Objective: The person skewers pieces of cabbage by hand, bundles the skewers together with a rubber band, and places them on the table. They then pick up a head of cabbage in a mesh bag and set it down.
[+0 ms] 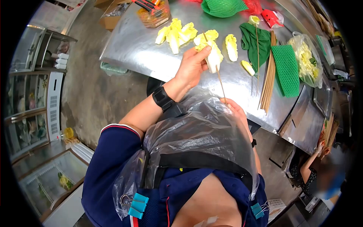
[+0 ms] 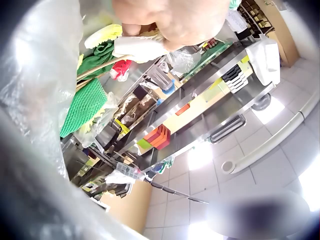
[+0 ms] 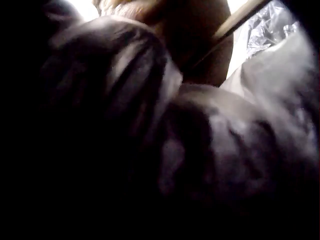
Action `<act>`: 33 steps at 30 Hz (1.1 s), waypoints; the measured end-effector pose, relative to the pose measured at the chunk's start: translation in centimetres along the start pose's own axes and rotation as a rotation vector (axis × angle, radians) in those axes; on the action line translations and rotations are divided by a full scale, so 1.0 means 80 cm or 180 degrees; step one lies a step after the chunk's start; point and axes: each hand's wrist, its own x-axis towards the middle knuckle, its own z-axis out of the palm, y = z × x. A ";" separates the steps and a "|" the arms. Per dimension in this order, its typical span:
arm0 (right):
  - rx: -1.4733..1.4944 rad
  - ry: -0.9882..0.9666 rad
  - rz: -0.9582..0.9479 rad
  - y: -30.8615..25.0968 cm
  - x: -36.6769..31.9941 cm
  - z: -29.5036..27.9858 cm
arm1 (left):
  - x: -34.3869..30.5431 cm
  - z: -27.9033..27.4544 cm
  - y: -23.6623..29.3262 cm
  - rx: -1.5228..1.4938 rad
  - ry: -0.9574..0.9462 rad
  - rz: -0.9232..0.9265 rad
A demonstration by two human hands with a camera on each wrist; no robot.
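In the head view the left hand (image 1: 191,68) pinches a small yellow-white cabbage piece (image 1: 214,57) between thumb and fingers. A thin wooden skewer (image 1: 221,84) runs through the piece, its tip showing above. The right hand (image 1: 238,111) grips the skewer's lower end, partly hidden by the clear plastic apron (image 1: 204,125). The left wrist view shows the left hand (image 2: 172,20) curled on the white stem (image 2: 140,48). The right wrist view is dark, with part of the right hand (image 3: 195,35) and the skewer (image 3: 232,25).
On the metal table (image 1: 136,49) lie more cabbage pieces (image 1: 174,36), a single leaf (image 1: 231,47), a green cloth (image 1: 255,43), a skewer bundle (image 1: 267,83), green netting (image 1: 285,70) and a bag of leaves (image 1: 306,60). Another person's arm (image 1: 308,164) shows at right.
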 end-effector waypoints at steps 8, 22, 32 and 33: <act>-0.0686 0.0904 -0.0660 -0.004 -0.020 -0.061 | 0.063 -0.006 -0.010 0.1878 0.0026 0.0561; -0.0291 0.1180 -0.0920 -0.042 0.071 -0.050 | 0.106 0.001 -0.086 0.5264 -0.0207 0.1552; -0.3328 0.2304 -0.2256 -0.077 0.041 -0.102 | 0.063 -0.036 -0.043 0.5134 0.0057 0.1702; -0.3426 0.2655 -0.2106 -0.090 0.036 -0.115 | 0.061 -0.040 -0.041 0.5102 0.0052 0.1743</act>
